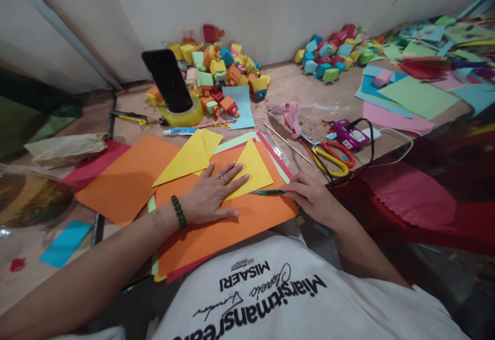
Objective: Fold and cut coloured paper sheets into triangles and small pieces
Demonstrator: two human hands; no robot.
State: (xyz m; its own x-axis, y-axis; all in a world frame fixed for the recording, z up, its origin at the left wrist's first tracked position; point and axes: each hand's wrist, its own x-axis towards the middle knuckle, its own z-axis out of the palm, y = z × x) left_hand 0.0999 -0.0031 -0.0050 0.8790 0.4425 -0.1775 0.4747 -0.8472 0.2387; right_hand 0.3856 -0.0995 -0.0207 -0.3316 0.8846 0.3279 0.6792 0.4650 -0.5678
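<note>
- The person's left hand (207, 195) lies flat, fingers spread, across an orange paper sheet (228, 239) and the yellow paper triangle (256, 168) at its two o'clock.
- The right hand (311, 195), at the triangle's four o'clock, grips a slim green craft knife (273, 192), its tip by the triangle's lower edge.
- A pink hot glue gun (292, 118) lies at the triangle's one o'clock.

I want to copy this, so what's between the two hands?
The head view shows a yellow paper triangle, partly under the left hand, and a thin green tool in the right hand, both over an orange sheet.
</note>
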